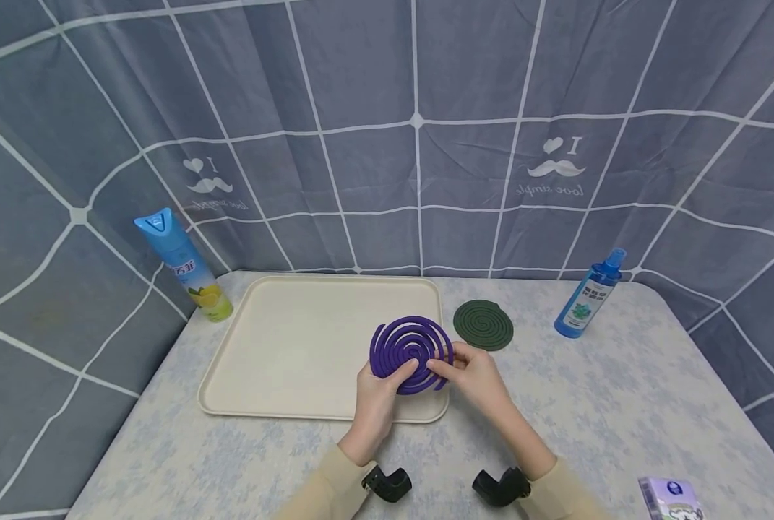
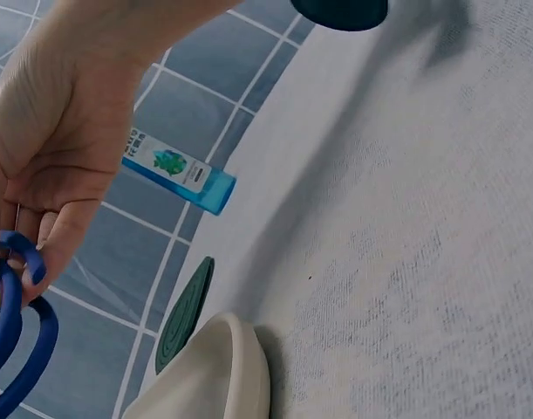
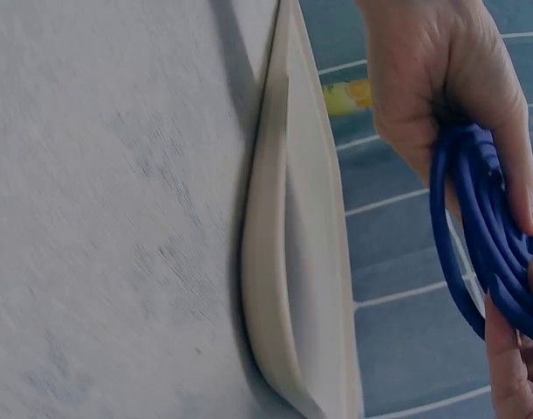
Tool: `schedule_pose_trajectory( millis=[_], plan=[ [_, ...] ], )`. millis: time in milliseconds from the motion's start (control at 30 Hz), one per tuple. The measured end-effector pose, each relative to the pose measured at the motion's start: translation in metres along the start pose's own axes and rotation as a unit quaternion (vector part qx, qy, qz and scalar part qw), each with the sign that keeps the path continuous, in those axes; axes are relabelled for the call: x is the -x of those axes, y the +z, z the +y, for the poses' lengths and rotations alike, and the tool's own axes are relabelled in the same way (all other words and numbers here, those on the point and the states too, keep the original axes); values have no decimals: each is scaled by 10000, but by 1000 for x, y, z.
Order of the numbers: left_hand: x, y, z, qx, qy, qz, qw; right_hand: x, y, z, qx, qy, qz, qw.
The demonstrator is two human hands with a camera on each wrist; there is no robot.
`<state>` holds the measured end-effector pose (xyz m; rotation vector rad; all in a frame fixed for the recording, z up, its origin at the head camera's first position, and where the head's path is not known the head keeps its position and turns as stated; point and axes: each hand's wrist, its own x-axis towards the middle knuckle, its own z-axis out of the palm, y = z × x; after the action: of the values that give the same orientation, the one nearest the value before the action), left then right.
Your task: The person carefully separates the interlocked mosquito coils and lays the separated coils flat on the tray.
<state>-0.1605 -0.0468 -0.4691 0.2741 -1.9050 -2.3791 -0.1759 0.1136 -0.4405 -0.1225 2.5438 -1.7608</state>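
Observation:
A purple mosquito coil is held up above the right end of a cream tray. My left hand grips its lower left side, thumb lying on the front of the spiral. At its right edge, my right hand pinches the outer rings between thumb and fingers. In the right wrist view the coil looks bluish, and its rings spread slightly apart. A dark green mosquito coil lies flat on the table, just right of the tray.
A blue and yellow spray can stands behind the tray's left side. At the back right is a blue spray bottle. A small purple box lies near the front right. Behind the table hangs a grey-blue curtain.

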Motion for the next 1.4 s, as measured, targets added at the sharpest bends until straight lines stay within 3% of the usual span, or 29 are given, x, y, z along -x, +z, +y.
schedule_pose_trajectory(
  millis=[100, 233, 333, 433, 533, 633, 800, 900, 1000, 1100, 1233, 1400],
  plan=[
    [0, -3, 2, -188, -29, -214, 9996, -1, -5, -2, 559, -334, 28, 9979],
    [-1, -8, 5, -518, 40, -497, 9974, -1, -14, -6, 1238, -958, -61, 9877],
    [-2, -11, 6, -767, 128, -608, 9951, -2, -18, -9, 1463, -1319, -132, 9803],
    [-2, -12, 4, -953, 261, -574, 9934, -3, -19, -12, 1491, -1410, -117, 9786],
    [-2, -11, 3, -1008, 388, -422, 9933, -4, -15, -13, 1366, -1270, 10, 9824],
    [-1, -9, 2, -911, 410, -162, 9949, -3, -10, -11, 1031, -857, 109, 9909],
    [-2, -4, 0, -262, 227, 267, 9990, -2, -2, -7, 253, -159, 5, 9996],
    [-3, -3, 1, 178, 1, 217, 9996, -1, 1, -5, 75, -81, 0, 9999],
    [-3, -7, 5, 503, -404, -217, 9977, -2, -1, -5, 72, -134, 30, 9999],
    [-3, -15, 12, 683, -767, -899, 9906, -2, -5, -5, 127, -209, -43, 9997],
    [-5, -26, 22, 868, -980, -1784, 9752, -2, -12, -5, 153, -251, -265, 9992],
    [-10, -36, 30, 942, -1391, -2547, 9523, -1, -16, -3, 311, -370, -565, 9972]
  ],
)
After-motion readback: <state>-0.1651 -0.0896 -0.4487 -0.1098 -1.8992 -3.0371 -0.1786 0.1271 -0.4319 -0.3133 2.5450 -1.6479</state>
